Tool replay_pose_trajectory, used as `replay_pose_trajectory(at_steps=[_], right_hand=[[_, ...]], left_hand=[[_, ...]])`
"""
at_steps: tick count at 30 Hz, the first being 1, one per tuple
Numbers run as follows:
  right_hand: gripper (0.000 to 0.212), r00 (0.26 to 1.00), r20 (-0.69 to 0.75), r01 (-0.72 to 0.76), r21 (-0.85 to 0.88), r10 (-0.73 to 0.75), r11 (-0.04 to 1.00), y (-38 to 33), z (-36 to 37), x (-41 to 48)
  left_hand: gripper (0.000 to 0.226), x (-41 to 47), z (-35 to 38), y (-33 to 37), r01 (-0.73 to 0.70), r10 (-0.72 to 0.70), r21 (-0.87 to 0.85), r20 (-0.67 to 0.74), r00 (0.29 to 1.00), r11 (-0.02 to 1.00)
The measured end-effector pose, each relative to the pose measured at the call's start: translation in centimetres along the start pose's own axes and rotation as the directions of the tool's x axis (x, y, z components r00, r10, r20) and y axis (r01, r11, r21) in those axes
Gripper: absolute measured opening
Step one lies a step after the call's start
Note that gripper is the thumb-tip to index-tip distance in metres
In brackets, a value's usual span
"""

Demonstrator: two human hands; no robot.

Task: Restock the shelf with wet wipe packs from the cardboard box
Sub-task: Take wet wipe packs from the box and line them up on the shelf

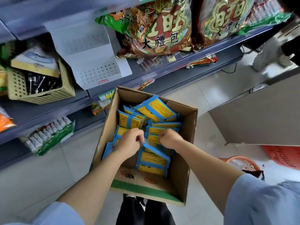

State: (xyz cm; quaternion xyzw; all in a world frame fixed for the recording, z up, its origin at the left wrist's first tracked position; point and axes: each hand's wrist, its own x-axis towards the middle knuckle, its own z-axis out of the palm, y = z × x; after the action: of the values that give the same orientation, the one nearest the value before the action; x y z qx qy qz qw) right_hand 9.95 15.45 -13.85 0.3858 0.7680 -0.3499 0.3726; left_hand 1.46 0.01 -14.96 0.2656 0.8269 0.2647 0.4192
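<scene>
An open cardboard box (183,163) stands on the floor in front of me, holding several blue-and-yellow wet wipe packs (158,110). Both my hands are down inside it. My left hand (129,142) has its fingers curled on the edge of a blue pack (155,150) that lies tilted in the pile. My right hand (168,138) is curled over the packs just to the right, and its fingertips are hidden, so I cannot tell what it holds. The grey shelf (162,72) runs across behind the box.
Large red-and-gold snack bags (162,30) fill the shelf above the box. A white perforated stand (90,51) and a beige basket (37,85) sit on the shelf to the left. Red baskets (282,156) and a grey counter (259,114) are on the right. Another person's legs (269,54) are far right.
</scene>
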Motion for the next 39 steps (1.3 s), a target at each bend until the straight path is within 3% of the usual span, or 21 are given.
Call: replay_pose_trajectory(at_steps=[3, 6, 9, 13, 15, 17, 18, 20, 21, 23, 26, 28, 31, 36, 39], right_hand=[[0.047, 0.987, 0.154, 0.082, -0.180, -0.054, 0.980, -0.4, -0.2, 0.0], [0.070, 0.981, 0.163, 0.144, -0.260, -0.104, 0.955, -0.6, 0.3, 0.1], [0.075, 0.980, 0.154, 0.152, -0.166, -0.127, 0.974, -0.4, 1.4, 0.4], [0.065, 0.989, 0.069, 0.124, 0.110, -0.132, 0.986, 0.3, 1.7, 0.3], [0.066, 0.978, 0.031, 0.201, 0.143, -0.208, 0.969, 0.1, 1.2, -0.2], [0.066, 0.959, 0.063, 0.280, -0.029, -0.278, 0.960, -0.5, 0.4, -0.7], [0.056, 0.954, 0.104, 0.294, -0.139, -0.282, 0.946, -0.9, -0.2, -0.9], [0.025, 0.947, 0.240, 0.284, -0.321, -0.212, 0.904, -1.2, -1.5, -0.9], [0.023, 0.940, 0.312, 0.256, -0.376, -0.139, 0.891, -1.2, -1.8, -0.7], [0.045, 0.912, 0.409, 0.181, -0.433, 0.014, 0.883, -0.8, -2.0, -0.6], [0.073, 0.891, 0.447, 0.173, -0.502, 0.083, 0.848, -0.1, -1.3, -0.2], [0.071, 0.903, 0.428, 0.240, -0.554, 0.025, 0.797, 0.2, -0.7, 0.1], [0.046, 0.898, 0.439, 0.309, -0.554, -0.044, 0.773, 0.4, -0.2, 0.3], [0.037, 0.894, 0.441, 0.332, -0.523, -0.085, 0.785, 0.6, -0.4, 0.0], [0.053, 0.905, 0.407, 0.341, -0.511, -0.127, 0.789, 0.3, -1.1, -0.4]], left_hand=[[0.046, -0.2, -0.6, -0.5, -0.053, 0.050, 0.045, 0.058, 0.997, 0.998], [0.045, -0.2, -0.1, -0.8, 0.032, -0.036, 0.068, 0.063, 0.997, 0.997], [0.042, 0.1, 0.1, -1.5, 0.156, -0.157, 0.017, 0.083, 0.984, 0.988], [0.035, 0.1, 0.1, -1.4, 0.245, -0.229, -0.251, 0.090, 0.969, 0.937], [0.028, 0.5, 0.1, -1.6, 0.276, -0.266, -0.318, 0.077, 0.961, 0.907], [0.020, 0.9, 0.1, -1.8, 0.332, -0.321, -0.317, 0.089, 0.943, 0.888], [0.018, 1.1, 0.1, -1.6, 0.349, -0.340, -0.328, 0.087, 0.937, 0.878], [0.016, 1.6, 0.4, -1.3, 0.348, -0.342, -0.283, 0.074, 0.937, 0.894], [0.017, 1.9, 0.7, -1.0, 0.323, -0.315, -0.182, 0.068, 0.947, 0.929], [0.034, 2.5, 1.5, -0.5, 0.288, -0.285, -0.026, 0.086, 0.955, 0.957], [0.055, 3.6, 3.4, -0.4, 0.310, -0.300, -0.037, 0.162, 0.940, 0.950], [0.059, 3.9, 4.3, -0.5, 0.346, -0.339, -0.014, 0.155, 0.928, 0.938], [0.067, 4.3, 4.8, -0.8, 0.416, -0.420, 0.070, 0.053, 0.906, 0.907], [0.024, 3.8, 4.0, -1.0, 0.389, -0.389, 0.004, 0.017, 0.921, 0.921], [0.014, 3.3, 2.9, -0.4, 0.268, -0.271, 0.071, 0.031, 0.962, 0.961]])
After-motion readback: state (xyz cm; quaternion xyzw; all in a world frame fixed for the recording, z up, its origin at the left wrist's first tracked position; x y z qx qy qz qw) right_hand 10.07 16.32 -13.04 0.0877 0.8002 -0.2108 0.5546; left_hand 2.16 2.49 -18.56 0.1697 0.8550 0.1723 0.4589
